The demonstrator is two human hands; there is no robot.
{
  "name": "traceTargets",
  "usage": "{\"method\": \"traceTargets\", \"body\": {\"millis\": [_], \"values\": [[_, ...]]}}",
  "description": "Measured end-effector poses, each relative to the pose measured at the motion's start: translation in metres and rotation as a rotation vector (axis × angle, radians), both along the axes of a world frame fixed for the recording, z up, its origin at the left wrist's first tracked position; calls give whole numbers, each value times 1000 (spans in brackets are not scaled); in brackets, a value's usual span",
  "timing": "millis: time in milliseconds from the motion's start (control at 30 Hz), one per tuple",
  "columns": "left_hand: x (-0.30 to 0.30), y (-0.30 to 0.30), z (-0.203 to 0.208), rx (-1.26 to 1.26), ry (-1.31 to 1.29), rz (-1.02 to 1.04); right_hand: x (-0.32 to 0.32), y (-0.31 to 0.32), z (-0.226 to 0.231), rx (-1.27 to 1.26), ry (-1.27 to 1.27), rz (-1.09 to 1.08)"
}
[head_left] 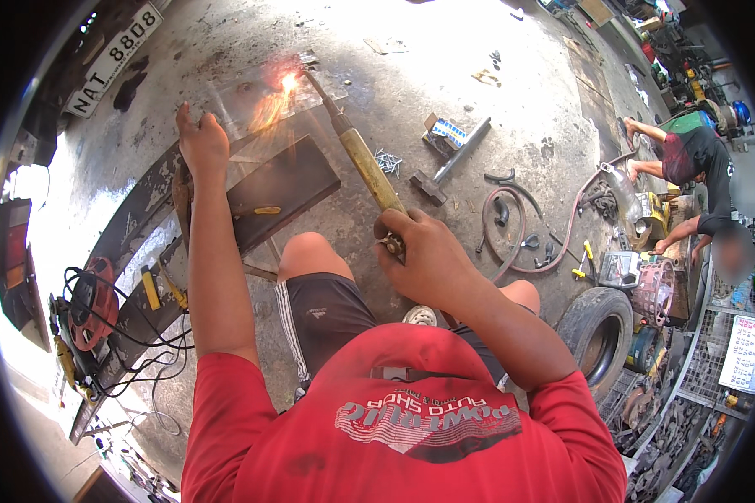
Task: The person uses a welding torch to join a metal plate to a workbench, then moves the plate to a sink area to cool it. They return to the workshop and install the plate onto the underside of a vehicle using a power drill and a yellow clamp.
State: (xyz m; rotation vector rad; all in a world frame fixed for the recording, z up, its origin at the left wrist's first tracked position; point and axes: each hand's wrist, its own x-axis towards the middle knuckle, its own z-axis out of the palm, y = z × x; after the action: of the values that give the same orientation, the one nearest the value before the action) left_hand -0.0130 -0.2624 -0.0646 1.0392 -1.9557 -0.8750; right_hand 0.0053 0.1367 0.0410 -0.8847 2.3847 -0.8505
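Gripping the yellowish torch [367, 168] w/ fingers wrapped round the rear of its handle, the R hand [432, 260] aims the tip fwd at a bright glowing spot [289, 81] nr floor level; orange sparks [268, 113] spray back & left. Glow sits just beside a small dark metal piece [309, 60], over a thin flat sheet [236, 102]; exact contact is lost in glare. L hand [203, 147] is out fwd, left of the sparks, fingers partly bent w/ one poking up; can't tell if it holds anything.

Main risk = burns. L hand has no glove & is nr the spray, so a small swing of the torch or a spatter cld catch it. Bare knee [306, 256] is exposed too, w/ only the dark board [298, 180] between it & the glow; board might scorch, material unclear. Small box [445, 134] by loose screws [387, 161] & a hammer [457, 162] cld singe if sparks turn right. Reddish hose [573, 218] loops on the floor, R side; a snag or hot bit might damage it. Can't see if it feeds the torch.
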Motion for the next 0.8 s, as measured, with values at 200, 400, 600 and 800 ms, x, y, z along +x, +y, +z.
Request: {"method": "traceTargets", "body": {"millis": [200,400,600,800], "values": [[0,2,0,-49,0,4,2,1,1,-15,12,-20],[0,-1,-3,-44,21,10,2,0,1,-11,17,-25],[0,5,4,-16,-15,17,2,0,-1,-14,25,-18],[0,3,3,-51,9,7,2,-1,0,-7,3,-10]]}}
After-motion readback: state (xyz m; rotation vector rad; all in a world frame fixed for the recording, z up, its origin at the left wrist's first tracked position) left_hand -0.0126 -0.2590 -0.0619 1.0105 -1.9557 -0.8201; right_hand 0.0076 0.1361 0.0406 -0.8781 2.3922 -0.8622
